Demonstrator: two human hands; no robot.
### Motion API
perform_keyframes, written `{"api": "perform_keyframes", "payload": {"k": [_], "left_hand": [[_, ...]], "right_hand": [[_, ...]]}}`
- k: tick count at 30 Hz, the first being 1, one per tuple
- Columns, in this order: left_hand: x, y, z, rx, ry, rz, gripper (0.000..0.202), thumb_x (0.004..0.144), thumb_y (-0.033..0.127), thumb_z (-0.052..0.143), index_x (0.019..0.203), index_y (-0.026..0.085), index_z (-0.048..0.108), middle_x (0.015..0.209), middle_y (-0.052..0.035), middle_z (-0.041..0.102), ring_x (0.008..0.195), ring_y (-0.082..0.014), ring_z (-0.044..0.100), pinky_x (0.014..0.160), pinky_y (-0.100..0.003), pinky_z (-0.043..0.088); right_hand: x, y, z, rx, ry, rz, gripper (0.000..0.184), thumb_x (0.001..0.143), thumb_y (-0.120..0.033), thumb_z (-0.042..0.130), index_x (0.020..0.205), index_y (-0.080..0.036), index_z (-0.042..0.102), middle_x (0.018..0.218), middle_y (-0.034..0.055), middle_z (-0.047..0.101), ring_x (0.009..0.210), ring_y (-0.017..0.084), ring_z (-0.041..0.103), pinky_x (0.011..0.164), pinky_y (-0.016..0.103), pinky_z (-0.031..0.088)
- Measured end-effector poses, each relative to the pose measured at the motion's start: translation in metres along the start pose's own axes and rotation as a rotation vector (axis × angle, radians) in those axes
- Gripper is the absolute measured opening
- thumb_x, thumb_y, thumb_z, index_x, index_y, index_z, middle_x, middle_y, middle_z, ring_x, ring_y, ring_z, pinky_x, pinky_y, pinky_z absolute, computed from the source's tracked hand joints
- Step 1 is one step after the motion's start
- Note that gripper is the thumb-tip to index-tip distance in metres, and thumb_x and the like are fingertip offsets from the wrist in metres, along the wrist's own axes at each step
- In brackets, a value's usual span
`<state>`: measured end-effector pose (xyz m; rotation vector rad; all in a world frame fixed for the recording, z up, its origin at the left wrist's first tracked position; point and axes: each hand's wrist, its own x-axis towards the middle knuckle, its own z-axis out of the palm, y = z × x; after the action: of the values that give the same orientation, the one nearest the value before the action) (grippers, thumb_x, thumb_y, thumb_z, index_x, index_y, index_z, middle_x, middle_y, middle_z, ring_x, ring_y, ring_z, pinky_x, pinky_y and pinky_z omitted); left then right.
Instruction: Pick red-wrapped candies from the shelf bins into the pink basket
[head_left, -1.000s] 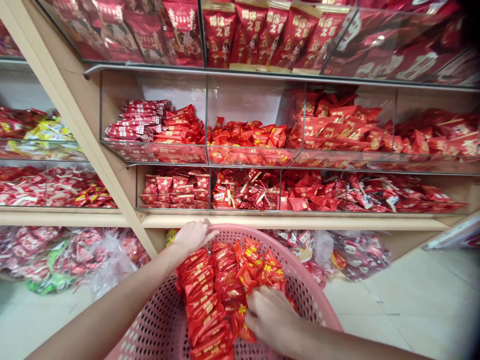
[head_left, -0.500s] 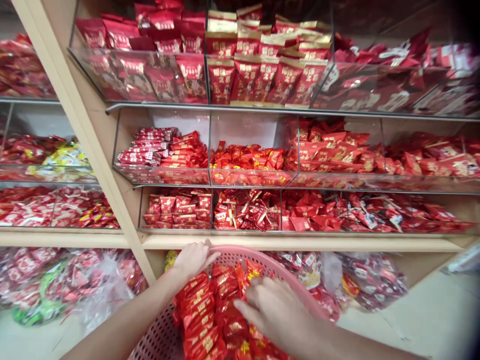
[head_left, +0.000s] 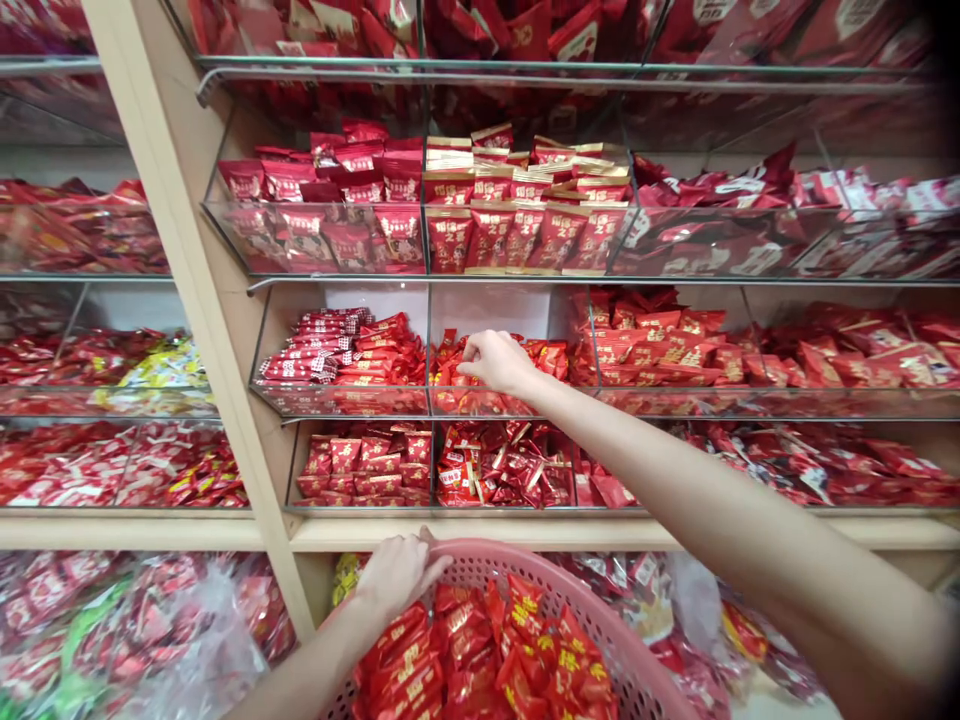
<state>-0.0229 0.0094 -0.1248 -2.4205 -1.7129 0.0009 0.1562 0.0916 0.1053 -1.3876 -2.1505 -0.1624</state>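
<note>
Swung my right hand [head_left: 495,362] up from the pink basket [head_left: 622,632], fingers curled over red-wrapped candies [head_left: 553,356], can't tell if holding any. Left hand [head_left: 394,572] grips the basket rim.

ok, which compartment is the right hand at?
The compartment immediately right of the one holding checkered packets; only its red packets sit behind the right hand.

1 camera, worn on the person's head, looks forward and down at the left hand [head_left: 394,575] and right hand [head_left: 491,360]. It faces the shelving [head_left: 600,534] almost square on, near enough that this runs past the left, right and top edges. The pink basket [head_left: 600,610] sits nearer, seen from above and cut by the bottom edge.
</note>
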Motion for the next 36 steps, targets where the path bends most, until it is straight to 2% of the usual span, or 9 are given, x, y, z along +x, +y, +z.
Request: {"api": "perform_keyframes", "payload": {"k": [6,15,27,31,36], "left_hand": [[0.0,-0.002,0.003,-0.002,-0.005,-0.005,0.061,0.088,0.052,0.021,0.113,0.008,0.056,0.083,-0.0165,0.069,0.08,-0.0299,0.065,0.069,-0.038,0.047],[0.002,-0.002,0.006,0.0,0.01,0.013,0.062,0.089,0.052,0.02,0.111,0.008,0.057,0.083,-0.0166,0.069,0.08,-0.031,0.065,0.068,-0.04,0.048],[0.003,-0.002,0.005,-0.02,0.022,0.002,0.057,0.088,0.051,0.024,0.109,0.009,0.057,0.084,-0.0151,0.069,0.081,-0.0308,0.065,0.07,-0.041,0.049],[0.001,-0.003,0.005,-0.022,0.012,0.008,0.059,0.089,0.051,0.023,0.11,0.008,0.056,0.083,-0.0153,0.069,0.08,-0.0313,0.065,0.068,-0.042,0.05],[0.0,-0.003,0.002,-0.004,0.006,0.003,0.056,0.089,0.05,0.024,0.108,0.009,0.058,0.084,-0.0155,0.069,0.081,-0.0308,0.065,0.07,-0.041,0.049]], "right_hand": [[0.016,-0.011,0.014,-0.092,-0.029,0.086,0.026,0.07,-0.038,0.067,0.087,-0.019,0.064,0.093,0.0085,0.065,0.084,0.022,0.061,0.066,0.029,0.043],[0.018,-0.013,0.016,-0.176,-0.011,0.137,0.028,0.072,-0.028,0.062,0.099,-0.019,0.063,0.101,0.0113,0.064,0.097,0.027,0.06,0.072,0.032,0.047],[0.023,-0.018,0.016,-0.135,-0.028,0.238,0.047,0.066,-0.047,0.068,0.102,-0.018,0.061,0.105,0.0138,0.064,0.098,0.026,0.06,0.074,0.031,0.047],[0.028,-0.015,0.016,-0.11,-0.052,0.257,0.041,0.062,-0.038,0.073,0.097,-0.018,0.063,0.1,0.0122,0.066,0.095,0.026,0.062,0.071,0.031,0.048],[0.026,-0.006,0.017,-0.085,-0.062,0.268,0.031,0.065,-0.033,0.067,0.093,-0.02,0.064,0.097,0.0102,0.066,0.091,0.025,0.063,0.067,0.029,0.048]]}}
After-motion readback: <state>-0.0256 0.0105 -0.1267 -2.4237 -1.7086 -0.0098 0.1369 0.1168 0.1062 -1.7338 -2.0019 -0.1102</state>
